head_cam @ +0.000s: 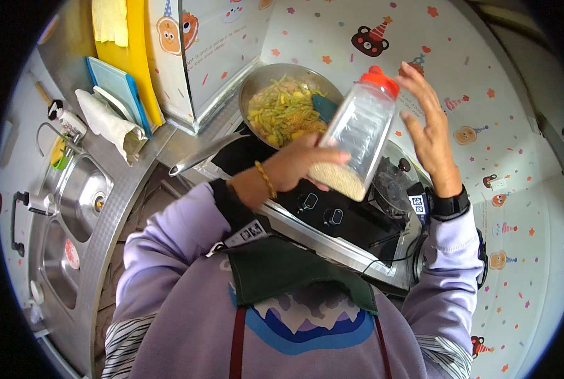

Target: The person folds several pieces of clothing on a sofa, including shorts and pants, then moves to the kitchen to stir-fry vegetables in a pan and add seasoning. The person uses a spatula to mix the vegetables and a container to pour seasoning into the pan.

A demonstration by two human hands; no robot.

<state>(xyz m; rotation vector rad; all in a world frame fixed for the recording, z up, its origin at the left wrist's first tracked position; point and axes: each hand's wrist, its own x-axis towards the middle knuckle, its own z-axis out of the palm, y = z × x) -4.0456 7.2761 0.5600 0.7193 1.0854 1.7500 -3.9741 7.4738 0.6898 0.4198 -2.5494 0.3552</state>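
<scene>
My left hand (301, 163) grips the lower part of a clear plastic shaker jar (364, 125), which leans to the right. Pale grains or powder (337, 179) fill only its bottom, and its red cap (380, 80) is on. Beside the cap, my right hand (426, 118) is raised with fingers apart, a little blurred, holding nothing. Behind the jar, a steel frying pan (329, 80) sits on the stove, with green beans and yellow pieces (282, 109) in it. A dark teal spatula (325, 108) rests in the food, its handle hidden.
The black gas stove (282, 182) has two knobs and a glass-lidded pot (395, 182) on the right. The pan's handle (206, 154) sticks out leftward over the counter edge. A double steel sink (85, 199) is at left, with cutting boards (121, 90) upright behind.
</scene>
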